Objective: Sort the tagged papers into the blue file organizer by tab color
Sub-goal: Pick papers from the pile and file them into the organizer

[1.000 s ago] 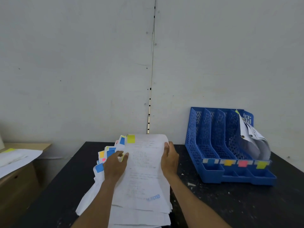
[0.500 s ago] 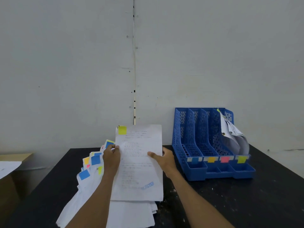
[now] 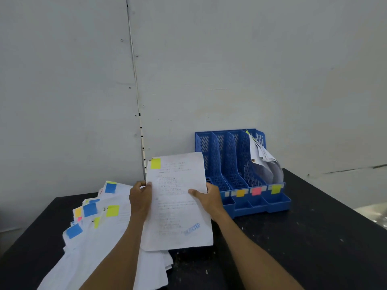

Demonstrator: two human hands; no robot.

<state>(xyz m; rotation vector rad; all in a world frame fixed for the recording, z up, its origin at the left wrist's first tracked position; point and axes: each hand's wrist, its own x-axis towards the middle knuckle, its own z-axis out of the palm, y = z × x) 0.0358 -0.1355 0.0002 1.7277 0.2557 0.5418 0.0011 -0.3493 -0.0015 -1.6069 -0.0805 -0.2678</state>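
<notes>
A white printed paper point(image 3: 178, 206) with a yellow tab point(image 3: 155, 163) at its top left corner is lifted off the pile. My left hand point(image 3: 139, 196) pinches its left edge and my right hand point(image 3: 207, 197) grips its right edge. Below and to the left lies the fanned pile of tagged papers point(image 3: 94, 237) with blue, yellow, orange and pink tabs. The blue file organizer point(image 3: 228, 164) stands at the right against the wall, with four slots labelled along the front, orange, pink and yellow visible. Its rightmost, yellow-labelled slot holds curled papers point(image 3: 266, 164).
Everything rests on a black table point(image 3: 293, 237) speckled with white marks, pushed against a pale wall. The table's right edge runs diagonally at the far right. The left-hand label of the organizer is hidden behind the held paper.
Both hands have lifted the yellow-tabbed paper off the pile and carried it up and to the right, towards the organizer. The view has also shifted.
</notes>
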